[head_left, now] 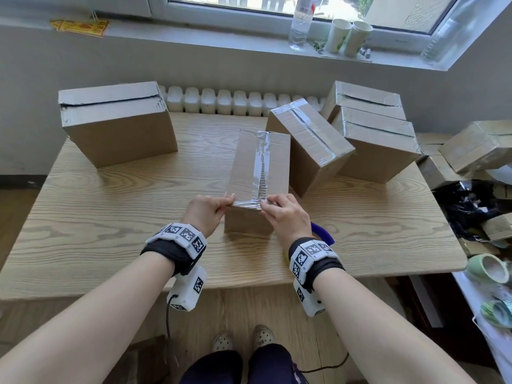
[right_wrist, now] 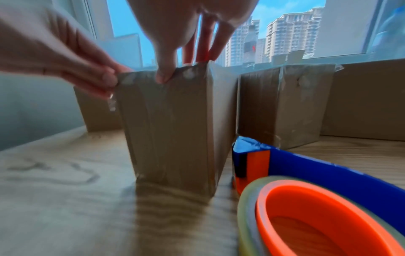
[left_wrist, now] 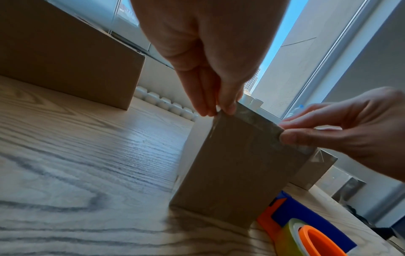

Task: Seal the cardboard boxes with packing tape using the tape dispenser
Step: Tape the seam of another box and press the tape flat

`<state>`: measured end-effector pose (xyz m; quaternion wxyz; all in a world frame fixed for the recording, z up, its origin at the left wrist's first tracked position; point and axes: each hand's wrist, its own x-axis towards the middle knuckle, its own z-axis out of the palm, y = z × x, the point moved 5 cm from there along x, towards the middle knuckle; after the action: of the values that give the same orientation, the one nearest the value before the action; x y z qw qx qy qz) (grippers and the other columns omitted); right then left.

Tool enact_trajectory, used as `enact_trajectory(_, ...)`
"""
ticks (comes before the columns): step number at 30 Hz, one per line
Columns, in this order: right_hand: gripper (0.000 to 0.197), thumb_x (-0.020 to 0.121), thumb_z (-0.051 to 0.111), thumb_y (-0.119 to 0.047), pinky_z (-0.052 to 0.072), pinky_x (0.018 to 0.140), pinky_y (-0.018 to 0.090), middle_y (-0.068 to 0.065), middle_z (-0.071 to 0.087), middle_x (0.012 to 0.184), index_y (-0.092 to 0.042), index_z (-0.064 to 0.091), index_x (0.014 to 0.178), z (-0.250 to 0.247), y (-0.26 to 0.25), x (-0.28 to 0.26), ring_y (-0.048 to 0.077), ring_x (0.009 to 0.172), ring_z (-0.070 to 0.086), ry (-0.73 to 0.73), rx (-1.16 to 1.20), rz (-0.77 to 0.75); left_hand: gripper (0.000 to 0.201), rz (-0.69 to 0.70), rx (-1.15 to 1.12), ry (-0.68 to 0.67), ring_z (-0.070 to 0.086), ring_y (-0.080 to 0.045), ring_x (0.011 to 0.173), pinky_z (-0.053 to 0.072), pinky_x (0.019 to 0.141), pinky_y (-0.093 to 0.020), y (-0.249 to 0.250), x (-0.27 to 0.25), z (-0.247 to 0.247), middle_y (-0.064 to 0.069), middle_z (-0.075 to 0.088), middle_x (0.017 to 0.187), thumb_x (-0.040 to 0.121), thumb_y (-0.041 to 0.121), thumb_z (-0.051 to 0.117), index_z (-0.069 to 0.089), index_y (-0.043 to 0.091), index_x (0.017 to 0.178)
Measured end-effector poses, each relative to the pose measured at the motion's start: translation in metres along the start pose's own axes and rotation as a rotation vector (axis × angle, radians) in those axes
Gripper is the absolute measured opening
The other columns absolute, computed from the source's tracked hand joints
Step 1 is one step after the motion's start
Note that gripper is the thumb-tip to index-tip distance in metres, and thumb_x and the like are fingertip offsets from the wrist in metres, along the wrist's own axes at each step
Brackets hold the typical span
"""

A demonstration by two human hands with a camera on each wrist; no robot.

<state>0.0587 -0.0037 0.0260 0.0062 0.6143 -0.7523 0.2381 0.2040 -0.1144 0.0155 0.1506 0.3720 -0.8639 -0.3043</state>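
Observation:
A small cardboard box stands mid-table with clear tape running along its top seam. A short tape strip lies across the box's near top edge. My left hand pinches that strip at the left corner, fingertips on the edge. My right hand pinches it at the right, thumb on the front face and fingers over the top. The blue and orange tape dispenser lies on the table just right of the box, under my right wrist, and nobody holds it.
A large box stands back left. A taped box and two stacked boxes crowd the back right. The wooden table shows bare in front left. More boxes and tape rolls lie off the right edge.

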Motion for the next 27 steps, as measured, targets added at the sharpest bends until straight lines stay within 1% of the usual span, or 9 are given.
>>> enact_trajectory(3, 0.020, 0.087, 0.062, -0.017, 0.052, 0.074, 0.035, 0.009, 0.068, 0.099, -0.009, 0.073, 0.102, -0.020, 0.008, 0.006, 0.029, 0.085, 0.063, 0.012, 0.015, 0.016, 0.034, -0.006, 0.056, -0.101, 0.065, -0.021, 0.102, 0.050, 0.089, -0.031, -0.002, -0.001, -0.006, -0.004, 0.068, 0.114, 0.091, 0.008, 0.056, 0.062, 0.020, 0.122)
enact_trajectory(5, 0.035, 0.078, 0.058, 0.002, 0.054, 0.074, 0.039, 0.013, 0.066, 0.100, -0.006, 0.069, 0.110, -0.032, 0.022, 0.004, 0.033, 0.085, 0.063, 0.032, -0.031, -0.013, 0.044, -0.008, 0.123, -0.153, 0.065, -0.021, 0.095, 0.050, 0.081, -0.027, -0.003, 0.000, -0.010, -0.002, 0.066, 0.119, 0.089, 0.001, 0.050, 0.058, 0.023, 0.126)
enact_trajectory(7, 0.053, 0.072, 0.058, 0.015, 0.052, 0.072, 0.034, 0.010, 0.062, 0.104, -0.012, 0.067, 0.117, -0.034, 0.038, -0.002, 0.030, 0.091, 0.060, -0.088, -0.056, 0.019, 0.046, -0.020, 0.127, -0.188, 0.065, -0.016, 0.099, 0.049, 0.084, -0.025, -0.005, 0.003, -0.013, -0.001, 0.063, 0.122, 0.089, -0.001, 0.051, 0.057, 0.023, 0.128)
enact_trajectory(10, 0.046, 0.086, 0.062, -0.003, 0.050, 0.072, 0.035, 0.005, 0.056, 0.109, -0.020, 0.060, 0.128, -0.031, 0.046, -0.012, 0.023, 0.100, 0.055, -0.311, -0.092, 0.068, 0.038, -0.036, 0.092, -0.211, 0.062, -0.012, 0.108, 0.046, 0.096, -0.027, -0.002, 0.009, -0.012, -0.001, 0.063, 0.123, 0.090, 0.007, 0.059, 0.060, 0.022, 0.125)
enact_trajectory(12, 0.042, 0.089, 0.064, -0.023, 0.050, 0.076, 0.035, 0.003, 0.056, 0.108, -0.022, 0.057, 0.131, -0.030, 0.046, -0.013, 0.021, 0.100, 0.056, -0.357, -0.087, 0.095, 0.033, -0.028, 0.114, -0.203, 0.061, -0.013, 0.109, 0.044, 0.094, -0.021, 0.003, 0.012, -0.012, -0.003, 0.065, 0.119, 0.089, 0.015, 0.063, 0.063, 0.020, 0.121)
enact_trajectory(18, 0.032, 0.091, 0.061, -0.030, 0.047, 0.072, 0.031, 0.004, 0.062, 0.102, -0.019, 0.065, 0.121, -0.028, 0.040, -0.008, 0.022, 0.094, 0.059, -0.279, -0.138, 0.133, 0.028, -0.046, 0.106, -0.137, 0.061, -0.013, 0.108, 0.036, 0.084, -0.010, 0.008, 0.014, -0.013, -0.003, 0.068, 0.114, 0.089, 0.025, 0.064, 0.067, 0.018, 0.115)
enact_trajectory(22, 0.022, 0.071, 0.077, -0.011, 0.057, 0.063, 0.036, 0.008, 0.065, 0.089, -0.005, 0.072, 0.092, -0.029, 0.026, -0.008, 0.025, 0.082, 0.063, -0.089, -0.165, 0.015, 0.027, -0.001, 0.125, -0.137, 0.062, -0.012, 0.107, 0.039, 0.089, -0.013, 0.012, 0.013, -0.015, -0.003, 0.069, 0.111, 0.090, 0.025, 0.062, 0.067, 0.017, 0.115)
enact_trajectory(24, 0.041, 0.066, 0.072, -0.001, 0.054, 0.089, 0.039, 0.015, 0.063, 0.117, 0.000, 0.067, 0.107, -0.019, 0.017, -0.010, 0.029, 0.105, 0.062, -0.128, -0.159, -0.100, 0.028, 0.007, 0.153, -0.150, 0.063, -0.014, 0.104, 0.042, 0.088, -0.018, 0.010, 0.014, -0.015, -0.004, 0.070, 0.109, 0.089, 0.026, 0.062, 0.067, 0.018, 0.115)
enact_trajectory(27, 0.074, 0.074, 0.058, -0.001, 0.022, 0.116, 0.032, 0.011, 0.032, 0.153, -0.004, 0.036, 0.145, 0.001, 0.007, -0.014, 0.022, 0.141, 0.031, -0.315, -0.135, -0.200, 0.028, 0.011, 0.179, -0.179, 0.064, -0.016, 0.102, 0.043, 0.087, -0.021, 0.010, 0.015, -0.014, -0.004, 0.071, 0.106, 0.090, 0.026, 0.061, 0.066, 0.019, 0.116)
